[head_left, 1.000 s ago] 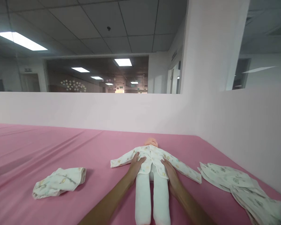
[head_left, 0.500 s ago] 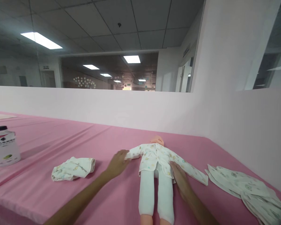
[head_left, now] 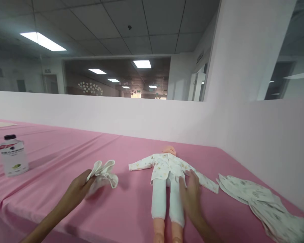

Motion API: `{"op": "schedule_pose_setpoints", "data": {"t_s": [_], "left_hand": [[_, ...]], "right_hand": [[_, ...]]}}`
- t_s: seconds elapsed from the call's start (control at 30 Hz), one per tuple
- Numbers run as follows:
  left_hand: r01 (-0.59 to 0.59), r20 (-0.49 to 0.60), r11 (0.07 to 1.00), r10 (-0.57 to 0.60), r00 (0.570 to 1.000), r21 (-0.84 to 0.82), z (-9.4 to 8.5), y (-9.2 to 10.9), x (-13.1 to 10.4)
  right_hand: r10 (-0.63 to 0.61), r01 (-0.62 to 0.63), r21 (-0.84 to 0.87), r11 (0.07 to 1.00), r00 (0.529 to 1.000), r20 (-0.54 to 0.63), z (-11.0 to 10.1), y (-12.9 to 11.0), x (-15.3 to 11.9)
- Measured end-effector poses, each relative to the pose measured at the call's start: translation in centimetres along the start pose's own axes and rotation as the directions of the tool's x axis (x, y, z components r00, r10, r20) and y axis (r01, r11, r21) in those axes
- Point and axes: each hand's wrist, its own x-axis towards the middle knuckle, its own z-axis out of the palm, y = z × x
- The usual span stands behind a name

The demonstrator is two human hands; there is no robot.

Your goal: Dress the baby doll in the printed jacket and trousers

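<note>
A white wall (head_left: 121,116) with a wide window (head_left: 111,27) above it backs a surface spread with pink cloth (head_left: 131,212), creased toward the left. At the far left a corner of a pale sheet (head_left: 1,124) shows, and nearer stands an upright bottle (head_left: 14,157) with a dark cap. A wide swing of the arm that way could knock it over.

Next comes the left hand (head_left: 80,184), its fingers closed on a bunched white garment (head_left: 104,177). Much of the fabric hangs loose beyond the fingers, so it could slip or unfold unevenly if only an edge is pinched; the fingertips are hidden, so how firmly it is held cannot be told.

Right of centre the doll (head_left: 167,172) lies on its back in a patterned jacket (head_left: 160,170) and white leggings (head_left: 159,199), sleeves spread, feet toward the person. The right hand (head_left: 192,195) is blurred, fingers loosely spread and holding nothing, at the leg on the right and the jacket's hem; contact cannot be confirmed. Pressing sideways there could twist the doll or ruck up the hem.

At far right, beyond the sleeve's end, lies a patterned cloth heap (head_left: 263,200).
</note>
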Motion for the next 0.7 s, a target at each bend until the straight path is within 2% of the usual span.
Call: {"op": "schedule_pose_setpoints", "data": {"t_s": [0.03,0.07,0.1,0.13,0.2,0.27,0.33,0.37,0.43,0.5,0.53,0.63,0.67,0.7], "left_hand": [[-0.008,-0.011,0.992,0.007,1.000,-0.129,0.0,2.0,-0.7],[-0.021,-0.019,0.974,0.017,1.000,-0.227,0.2,4.2,-1.5],[-0.043,0.006,0.950,0.047,0.999,-0.308,0.3,6.5,-2.5],[-0.061,0.023,0.924,0.075,0.997,-0.377,0.4,8.9,-3.7],[-0.061,0.093,0.863,0.124,0.988,-0.501,0.6,13.1,-6.1],[-0.045,0.162,0.827,0.163,0.973,-0.560,0.4,16.2,-8.6],[-0.027,0.211,0.815,0.181,0.960,-0.578,0.0,18.0,-10.7],[-0.013,0.239,0.811,0.187,0.953,-0.585,-0.1,18.6,-11.6],[0.045,0.326,0.786,0.203,0.923,-0.617,-0.3,19.1,-13.0],[0.134,0.445,0.729,0.253,0.859,-0.672,-0.2,19.3,-14.3],[0.187,0.512,0.691,0.299,0.805,-0.698,-0.1,19.5,-14.9],[0.347,0.640,0.564,0.486,0.595,-0.750,0.0,19.9,-16.5],[0.386,0.649,0.529,0.527,0.549,-0.756,0.0,20.0,-17.0],[0.413,0.653,0.508,0.543,0.528,-0.756,0.0,20.0,-17.3]], "right_hand": [[-0.065,0.063,0.028,0.998,0.994,0.089,-0.5,-1.7,-1.7],[-0.084,0.067,0.082,0.994,0.972,0.220,-0.9,-3.4,-3.6],[-0.113,0.070,0.130,0.989,0.924,0.365,-1.4,-5.2,-5.6],[-0.156,0.091,0.175,0.980,0.900,0.408,-1.8,-6.9,-7.5],[-0.304,0.212,0.240,0.947,0.831,0.465,-2.9,-9.8,-10.7],[-0.367,0.275,0.257,0.926,0.818,0.444,-4.2,-11.5,-13.1],[-0.297,0.176,0.294,0.939,0.847,0.442,-6.0,-12.0,-14.7],[-0.216,0.064,0.324,0.944,0.862,0.458,-7.1,-12.0,-15.4],[-0.007,-0.209,0.372,0.905,0.864,0.504,-9.2,-11.7,-16.6],[0.186,-0.421,0.422,0.803,0.849,0.494,-10.9,-11.3,-17.8],[0.258,-0.490,0.454,0.745,0.838,0.481,-11.5,-11.2,-18.5],[0.393,-0.611,0.567,0.552,0.791,0.470,-12.4,-11.0,-20.4],[0.426,-0.637,0.602,0.482,0.771,0.474,-12.5,-10.9,-21.1],[0.456,-0.657,0.629,0.415,0.748,0.482,-12.7,-10.9,-21.6]]}}
